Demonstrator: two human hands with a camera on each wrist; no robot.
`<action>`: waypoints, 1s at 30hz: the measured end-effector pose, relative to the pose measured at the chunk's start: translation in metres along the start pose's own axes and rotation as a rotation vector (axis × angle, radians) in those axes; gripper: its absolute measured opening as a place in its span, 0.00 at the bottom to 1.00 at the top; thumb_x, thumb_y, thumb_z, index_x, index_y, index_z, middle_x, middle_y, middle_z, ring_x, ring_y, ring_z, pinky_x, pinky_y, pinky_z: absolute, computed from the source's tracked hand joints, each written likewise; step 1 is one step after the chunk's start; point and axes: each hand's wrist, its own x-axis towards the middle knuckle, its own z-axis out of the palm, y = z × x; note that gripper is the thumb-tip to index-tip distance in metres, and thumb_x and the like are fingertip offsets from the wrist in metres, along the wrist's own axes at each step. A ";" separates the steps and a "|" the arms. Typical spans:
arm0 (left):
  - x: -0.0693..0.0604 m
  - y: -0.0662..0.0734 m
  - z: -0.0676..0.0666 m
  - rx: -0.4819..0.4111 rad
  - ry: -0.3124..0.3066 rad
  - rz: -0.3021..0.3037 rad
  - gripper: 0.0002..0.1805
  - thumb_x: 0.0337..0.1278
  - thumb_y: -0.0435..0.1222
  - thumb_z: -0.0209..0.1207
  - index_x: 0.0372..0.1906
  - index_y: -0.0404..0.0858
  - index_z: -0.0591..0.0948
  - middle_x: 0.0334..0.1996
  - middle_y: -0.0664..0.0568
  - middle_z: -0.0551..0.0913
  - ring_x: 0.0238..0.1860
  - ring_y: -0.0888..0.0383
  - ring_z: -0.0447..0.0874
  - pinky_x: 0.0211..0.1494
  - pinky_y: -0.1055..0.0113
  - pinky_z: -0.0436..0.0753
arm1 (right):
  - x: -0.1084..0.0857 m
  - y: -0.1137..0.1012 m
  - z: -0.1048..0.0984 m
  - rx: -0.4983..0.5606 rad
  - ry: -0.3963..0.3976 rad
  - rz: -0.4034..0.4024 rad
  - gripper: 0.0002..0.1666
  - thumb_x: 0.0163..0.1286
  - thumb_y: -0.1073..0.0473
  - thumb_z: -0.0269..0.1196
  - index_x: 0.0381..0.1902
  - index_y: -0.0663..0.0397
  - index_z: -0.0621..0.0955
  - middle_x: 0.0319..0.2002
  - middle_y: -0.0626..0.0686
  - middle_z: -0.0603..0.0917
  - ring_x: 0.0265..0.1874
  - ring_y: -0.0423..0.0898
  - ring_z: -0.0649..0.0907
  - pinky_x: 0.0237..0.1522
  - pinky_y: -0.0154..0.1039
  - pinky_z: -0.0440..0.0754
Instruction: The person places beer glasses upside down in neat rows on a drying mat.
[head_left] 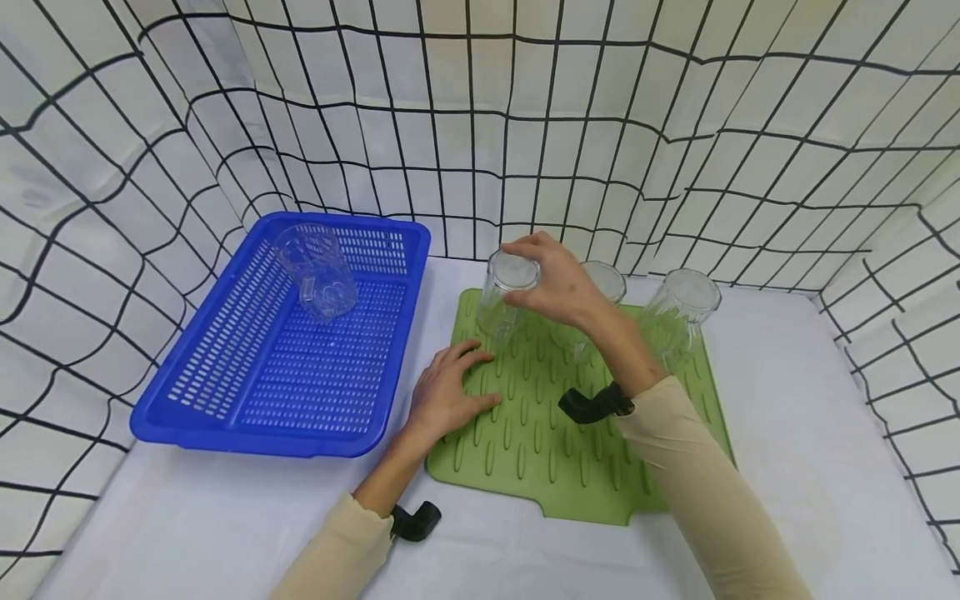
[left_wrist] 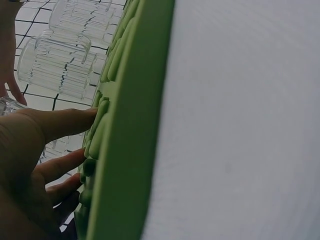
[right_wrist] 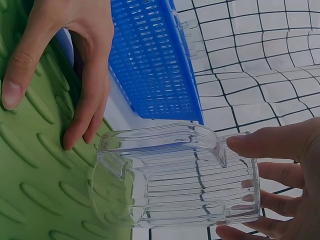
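Note:
My right hand (head_left: 558, 279) grips a clear ribbed glass mug (right_wrist: 175, 180) around its base. The mug is upside down at the back left of the green ridged mat (head_left: 525, 433), its handle facing my left hand in the right wrist view. Whether its rim touches the mat, I cannot tell. My left hand (head_left: 444, 392) rests on the mat's left edge, fingers spread and fingertips on the ridges. Two more glass mugs stand upside down on the mat: one glass mug (head_left: 606, 282) partly behind my right hand, another glass mug (head_left: 686, 300) at the back right.
A blue perforated basket (head_left: 397, 367) stands left of the mat, with one glass mug (head_left: 318, 271) lying tilted at its back left. White cloth (head_left: 795, 400) covers the table. A black wire grid (head_left: 468, 108) over white sheeting encloses the back and sides.

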 end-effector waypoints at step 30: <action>-0.001 0.000 0.001 0.021 -0.012 0.005 0.32 0.54 0.45 0.75 0.66 0.47 0.82 0.78 0.52 0.69 0.80 0.45 0.63 0.75 0.39 0.71 | 0.006 -0.005 0.009 -0.043 -0.059 0.036 0.43 0.71 0.55 0.70 0.79 0.51 0.67 0.79 0.59 0.62 0.77 0.60 0.68 0.77 0.59 0.70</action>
